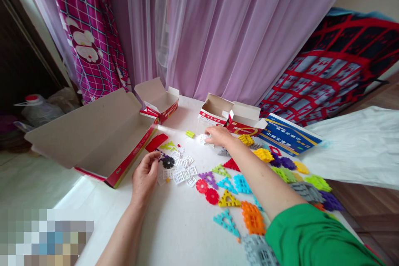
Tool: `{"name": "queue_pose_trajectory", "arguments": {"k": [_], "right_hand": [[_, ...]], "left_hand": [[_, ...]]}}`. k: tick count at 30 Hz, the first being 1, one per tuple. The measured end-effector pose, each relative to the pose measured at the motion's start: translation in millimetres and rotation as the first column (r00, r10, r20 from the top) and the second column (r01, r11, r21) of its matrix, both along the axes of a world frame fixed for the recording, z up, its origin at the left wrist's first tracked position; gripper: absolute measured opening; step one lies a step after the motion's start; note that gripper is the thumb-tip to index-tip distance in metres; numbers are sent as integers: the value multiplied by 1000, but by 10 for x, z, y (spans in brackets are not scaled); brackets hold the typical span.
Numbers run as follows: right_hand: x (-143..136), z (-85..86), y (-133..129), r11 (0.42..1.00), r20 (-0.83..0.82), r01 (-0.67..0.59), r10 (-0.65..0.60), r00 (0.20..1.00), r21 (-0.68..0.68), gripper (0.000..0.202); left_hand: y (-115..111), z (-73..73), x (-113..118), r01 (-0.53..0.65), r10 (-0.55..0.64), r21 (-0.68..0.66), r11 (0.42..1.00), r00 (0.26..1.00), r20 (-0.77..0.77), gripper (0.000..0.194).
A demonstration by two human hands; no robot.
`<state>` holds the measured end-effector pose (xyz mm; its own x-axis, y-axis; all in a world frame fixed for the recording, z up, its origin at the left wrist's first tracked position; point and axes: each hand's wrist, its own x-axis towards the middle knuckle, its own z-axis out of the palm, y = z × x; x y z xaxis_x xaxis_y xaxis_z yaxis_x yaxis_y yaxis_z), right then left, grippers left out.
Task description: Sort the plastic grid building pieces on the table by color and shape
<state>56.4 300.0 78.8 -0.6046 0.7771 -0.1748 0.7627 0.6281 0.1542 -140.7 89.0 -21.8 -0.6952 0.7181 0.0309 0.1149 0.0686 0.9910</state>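
My left hand (pixel 145 174) is curled, thumb and fingers closed together, at the left edge of a loose heap of white lattice window pieces (pixel 181 176). Just past its fingertips are a small dark purple piece (pixel 161 156) and a black toothed disc (pixel 168 162); what the fingers pinch, if anything, is too small to name. Farther back, my right hand (pixel 219 135) reaches down with its fingers closed on white plastic pieces (pixel 204 139). A lime-green block (pixel 189 134) lies to the left of that hand. Grey pieces (pixel 223 152) lie beneath its wrist.
A large open carton (pixel 131 156) stands at the left. Behind are smaller open boxes (pixel 168 110) (pixel 215 110) and a blue box panel (pixel 289 135). Coloured building pieces, such as an orange square (pixel 253 218) and a turquoise triangle (pixel 226 222), spread under my right arm.
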Motion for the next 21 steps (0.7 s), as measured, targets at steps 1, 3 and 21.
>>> {"name": "queue_pose_trajectory", "arguments": {"k": [1,3,21], "right_hand": [[-33,-8,11,1000,17,1,-1,1000,-7,35],[-85,-24,23,1000,38,14,-14,999,-11,37],[-111,-125,-473,981,-193,-167,146,970,-98,27]], "left_hand": [[-1,4,-1,0,0,2,1000,1000,1,33],[-3,6,-3,-2,2,0,1000,1000,-1,33],[-9,-9,-3,-3,4,18,1000,999,-41,30]]}}
